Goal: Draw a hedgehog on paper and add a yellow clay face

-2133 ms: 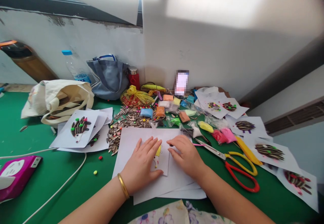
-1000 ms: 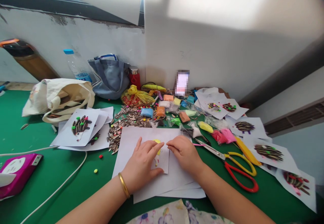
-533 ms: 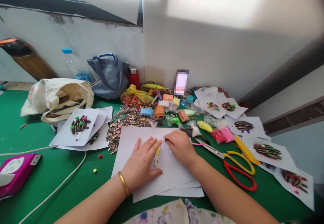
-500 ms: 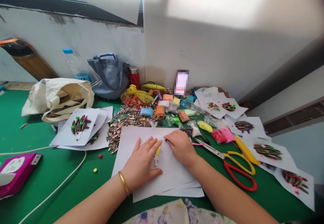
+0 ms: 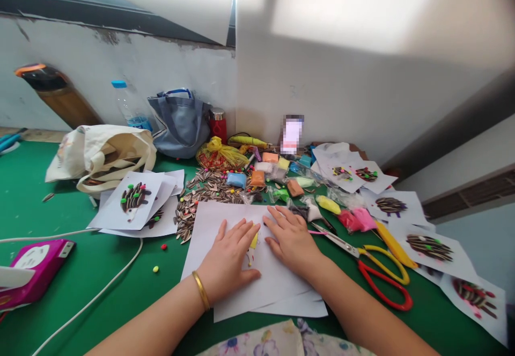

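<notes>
My left hand [image 5: 229,254] lies flat on a white sheet of paper [image 5: 205,230], fingers stretched out, partly covering a small yellow figure [image 5: 253,243] stuck to it. To its right, my right hand [image 5: 292,238] rests on the same sheet with its fingers extended and slightly apart. A tiny dark bit shows beside the right fingertips; I cannot make out what it is. More paper [image 5: 301,309] lies beneath the sheet. Behind the paper are striped sunflower seeds [image 5: 209,192] in a loose heap. Scissors [image 5: 362,254] with yellow and red handles lie right of my right hand.
Bagged coloured clay [image 5: 257,179] sits behind the paper, with a phone [image 5: 292,133] against the wall. Finished seed hedgehogs on paper lie left [image 5: 134,200] and right [image 5: 430,246]. A cloth bag [image 5: 100,152], a white cable [image 5: 96,286] and a magenta box [image 5: 38,270] are at left.
My right hand has gone from bunched, pinching fingertips to fingers spread out on the paper. My left hand stays flat on the sheet. The view has shifted slightly.
</notes>
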